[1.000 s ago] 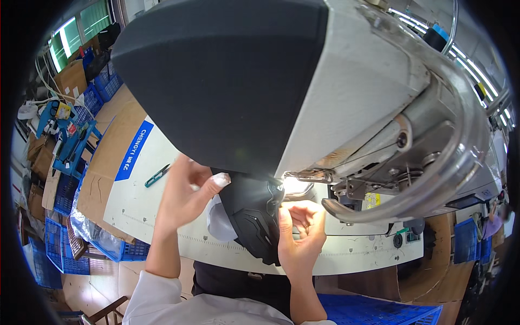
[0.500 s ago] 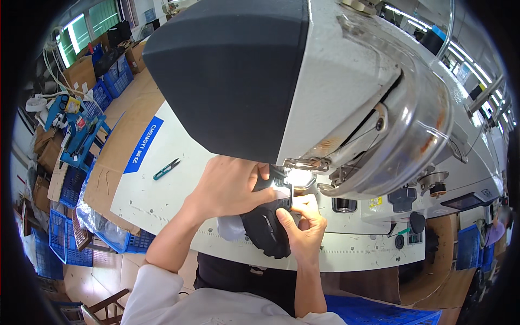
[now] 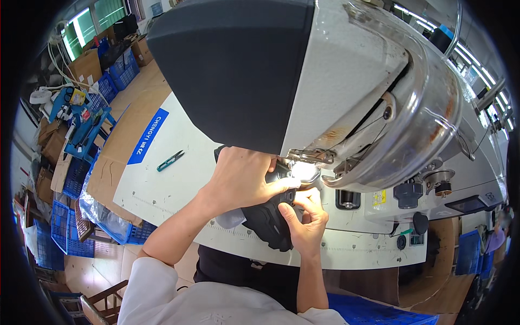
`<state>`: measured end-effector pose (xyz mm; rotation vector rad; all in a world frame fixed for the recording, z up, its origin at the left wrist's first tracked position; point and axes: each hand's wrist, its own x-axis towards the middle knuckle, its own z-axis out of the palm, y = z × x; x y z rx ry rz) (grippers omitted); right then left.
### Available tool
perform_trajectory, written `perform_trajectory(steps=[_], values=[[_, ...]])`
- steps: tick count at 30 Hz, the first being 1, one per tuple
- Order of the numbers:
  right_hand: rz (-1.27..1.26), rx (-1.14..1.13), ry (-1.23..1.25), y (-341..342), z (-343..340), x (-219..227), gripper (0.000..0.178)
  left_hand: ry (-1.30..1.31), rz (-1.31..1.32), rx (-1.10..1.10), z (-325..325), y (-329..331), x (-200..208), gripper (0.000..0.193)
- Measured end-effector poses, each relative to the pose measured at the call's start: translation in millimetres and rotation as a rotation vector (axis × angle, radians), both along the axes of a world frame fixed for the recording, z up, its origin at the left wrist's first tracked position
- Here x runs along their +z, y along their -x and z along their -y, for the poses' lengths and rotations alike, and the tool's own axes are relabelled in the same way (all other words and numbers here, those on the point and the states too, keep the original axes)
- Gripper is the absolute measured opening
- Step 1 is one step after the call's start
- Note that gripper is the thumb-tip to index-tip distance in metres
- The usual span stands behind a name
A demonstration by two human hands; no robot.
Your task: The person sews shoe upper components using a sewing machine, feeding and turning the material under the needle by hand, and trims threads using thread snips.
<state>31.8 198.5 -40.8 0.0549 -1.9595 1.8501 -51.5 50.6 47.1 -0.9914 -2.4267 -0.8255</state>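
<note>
A black padded, stitched piece (image 3: 267,221), its exact kind unclear, lies under the lit needle area of a sewing machine (image 3: 346,81). My left hand (image 3: 242,177) rests over its far part, thumb stretched toward the needle and fingers partly hidden under the machine's dark head cover. On the piece's right edge, my right hand (image 3: 309,223) pinches the material between thumb and bent fingers. A pale translucent bit of material (image 3: 230,218) sticks out at the left of the piece. The far end of the piece is mostly hidden by my left hand.
Teal thread snips (image 3: 170,161) lie on the white tabletop (image 3: 157,187), left of my left arm. Cardboard (image 3: 111,176) borders the table's left side. Blue crates (image 3: 70,230) stand beyond it. A small control screen (image 3: 468,205) sits at the right.
The black piece and my left hand have shifted slightly away from me, and a black edge now shows beyond the left wrist. My right hand keeps its pinch. The whole view has tilted slightly.
</note>
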Motion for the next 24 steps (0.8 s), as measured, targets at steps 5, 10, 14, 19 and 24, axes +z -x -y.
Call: perform_trajectory(steps=[5,10,14,19,24], values=[[-0.010,-0.027,-0.054,3.7,-5.3,-20.8,0.020,0.130,-0.118,0.015,-0.9,-2.3,-14.0,0.044],[-0.023,0.064,0.122,3.9,-2.6,-19.6,0.020,0.179,-0.087,0.026,-1.3,-2.4,-22.3,0.043],[0.029,0.131,0.198,2.7,-3.1,-17.5,0.019,0.196,-0.132,0.040,2.0,-6.7,-23.7,0.037],[-0.036,0.103,0.291,3.2,0.3,-20.7,0.017,0.074,0.077,0.049,1.1,-13.8,-14.1,0.027],[0.018,0.065,0.341,1.3,5.0,-7.3,0.014,0.006,0.015,0.028,0.1,-9.5,-22.6,0.026]])
